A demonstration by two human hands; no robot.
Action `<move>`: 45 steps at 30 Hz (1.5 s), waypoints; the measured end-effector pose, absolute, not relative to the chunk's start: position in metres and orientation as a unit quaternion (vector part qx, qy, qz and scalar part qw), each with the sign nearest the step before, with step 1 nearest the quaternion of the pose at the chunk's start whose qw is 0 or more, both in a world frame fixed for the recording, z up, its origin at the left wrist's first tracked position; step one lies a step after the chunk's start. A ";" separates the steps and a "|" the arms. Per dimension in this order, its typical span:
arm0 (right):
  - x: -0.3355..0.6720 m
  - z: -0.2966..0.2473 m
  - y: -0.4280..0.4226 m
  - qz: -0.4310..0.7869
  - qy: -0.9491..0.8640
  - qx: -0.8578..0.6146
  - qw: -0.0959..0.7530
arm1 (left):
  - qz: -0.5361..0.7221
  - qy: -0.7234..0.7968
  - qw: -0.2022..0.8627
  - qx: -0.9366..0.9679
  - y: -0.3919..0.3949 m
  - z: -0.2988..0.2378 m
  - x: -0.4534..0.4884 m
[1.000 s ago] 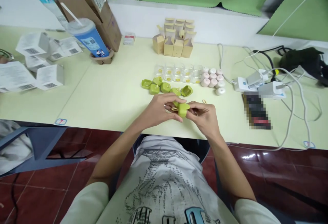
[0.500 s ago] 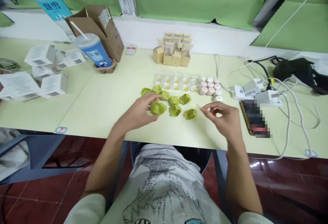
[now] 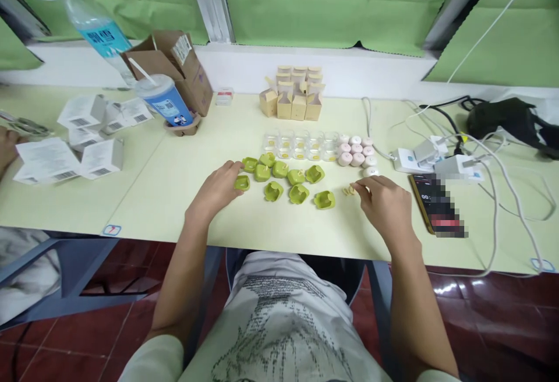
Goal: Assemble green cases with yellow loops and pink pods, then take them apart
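Observation:
Several small green plastic cases [image 3: 296, 186] lie in a loose cluster on the pale table [image 3: 183, 161]. My left hand [image 3: 217, 190] rests at the cluster's left end, its fingers curled on one green case [image 3: 241, 182]. My right hand [image 3: 384, 202] lies to the right of the cluster, fingertips pinching at a few small tan pieces [image 3: 348, 190] on the table. Behind the cases stand a row of clear plastic cups [image 3: 300, 144] and a group of pink round pieces [image 3: 357, 150].
Small tan cartons [image 3: 292, 94] stand at the back. A blue cup [image 3: 165, 100], a brown cardboard box [image 3: 174, 66] and a water bottle [image 3: 94, 21] are at back left, white boxes [image 3: 82, 137] at left. A phone [image 3: 437, 204], chargers and cables [image 3: 480, 155] lie at right.
My hands have parted and set down the green case they held together. The left hand went to the cluster's left end; the right dropped onto the tan pieces.

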State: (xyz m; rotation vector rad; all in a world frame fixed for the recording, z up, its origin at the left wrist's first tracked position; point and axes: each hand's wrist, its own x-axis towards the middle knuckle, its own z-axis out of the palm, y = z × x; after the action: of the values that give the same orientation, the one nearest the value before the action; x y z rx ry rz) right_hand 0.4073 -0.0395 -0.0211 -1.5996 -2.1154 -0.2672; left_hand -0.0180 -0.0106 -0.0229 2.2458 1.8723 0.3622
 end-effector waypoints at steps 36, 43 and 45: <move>0.284 -0.050 -0.062 -0.157 -0.888 -0.279 0.329 | 0.060 0.390 0.247 0.885 -0.031 0.001 0.054; 0.290 -0.045 -0.063 -0.153 -0.884 -0.257 0.360 | 0.111 0.359 0.312 0.873 -0.031 0.015 0.048; 0.291 -0.045 -0.063 -0.131 -0.882 -0.261 0.371 | 0.126 0.354 0.324 0.868 -0.030 0.015 0.048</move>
State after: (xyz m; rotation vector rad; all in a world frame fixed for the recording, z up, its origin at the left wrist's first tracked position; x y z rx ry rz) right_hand 0.2905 -0.0629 -0.0445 -0.6697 -2.2611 -0.3356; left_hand 0.0481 -0.0303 0.0150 2.2785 0.9287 0.3307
